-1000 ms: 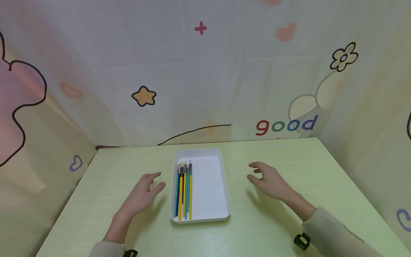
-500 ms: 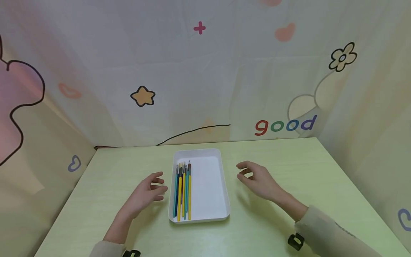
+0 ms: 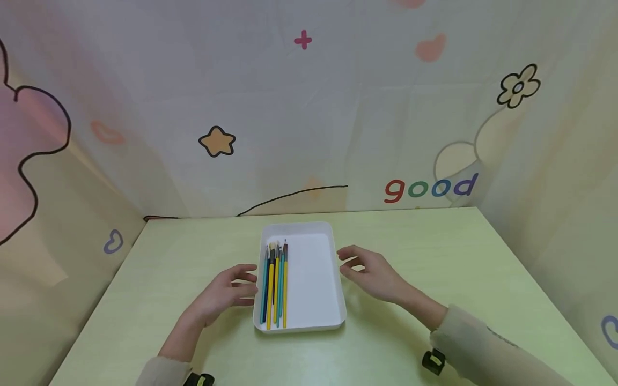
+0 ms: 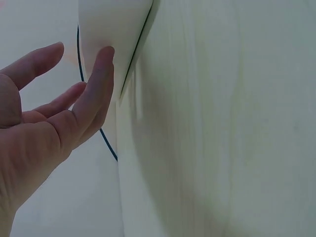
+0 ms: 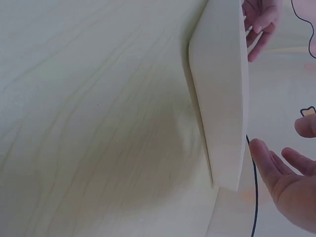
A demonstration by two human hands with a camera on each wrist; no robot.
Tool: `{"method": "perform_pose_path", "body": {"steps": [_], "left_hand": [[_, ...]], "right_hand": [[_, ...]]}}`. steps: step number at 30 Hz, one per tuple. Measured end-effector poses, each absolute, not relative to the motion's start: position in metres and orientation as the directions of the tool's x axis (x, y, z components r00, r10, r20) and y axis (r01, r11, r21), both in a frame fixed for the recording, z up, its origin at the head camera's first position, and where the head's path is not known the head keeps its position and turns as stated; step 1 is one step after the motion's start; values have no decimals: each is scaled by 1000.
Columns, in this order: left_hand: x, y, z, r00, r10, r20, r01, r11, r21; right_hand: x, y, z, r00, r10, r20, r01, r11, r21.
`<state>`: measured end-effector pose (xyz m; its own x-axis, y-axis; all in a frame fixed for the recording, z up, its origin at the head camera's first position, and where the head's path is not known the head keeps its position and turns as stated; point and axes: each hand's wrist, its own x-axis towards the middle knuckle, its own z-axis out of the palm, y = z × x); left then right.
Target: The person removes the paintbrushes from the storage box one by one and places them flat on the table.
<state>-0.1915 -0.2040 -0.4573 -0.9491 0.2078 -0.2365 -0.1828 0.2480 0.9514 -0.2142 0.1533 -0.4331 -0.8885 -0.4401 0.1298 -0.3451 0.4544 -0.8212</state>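
A white rectangular tray [image 3: 314, 284] lies on the table with several paintbrushes [image 3: 274, 289] in a row along its left side, their handles yellow, teal and dark blue. My left hand [image 3: 223, 294] is at the tray's left edge, fingers spread and relaxed, the fingertips right at the wall. In the left wrist view one finger of that hand [image 4: 64, 103] overlaps the tray's outer wall [image 4: 111, 29]. Opposite it, my right hand [image 3: 374, 276] has its loosely bent fingertips close to the tray's right rim. Neither hand holds anything. From the right wrist, the tray's side wall [image 5: 219, 94] shows beside the fingers.
A pale green table [image 3: 410, 343] extends around the tray. Behind and at both sides hangs a printed curtain [image 3: 309, 134] with a star, a flower and the word "good". Dark straps with buckles [image 3: 433, 362] hang at both wrists.
Both hands have come in toward the tray, the right one moving left by a clear stretch, the left one slightly right. The tray and the paintbrushes have stayed in place.
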Motion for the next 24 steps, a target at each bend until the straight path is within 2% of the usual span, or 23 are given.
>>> {"method": "perform_pose_path", "body": {"steps": [7, 14, 17, 24], "left_hand": [[-193, -204, -460, -940, 235, -248, -199, 215, 956], [-194, -205, -461, -934, 262, -241, -191, 201, 961], [-194, -205, -462, -932, 266, -245, -194, 205, 959], [-195, -206, -462, -927, 274, -255, -198, 221, 955]], "right_hand": [[-212, 140, -436, -859, -502, 104, -332, 390, -859], [-213, 126, -437, -822, -569, 41, -311, 387, -868], [-213, 120, -439, -811, -585, -10, -250, 362, -898], [-215, 105, -438, -792, -590, -157, -8, 267, -964]]}}
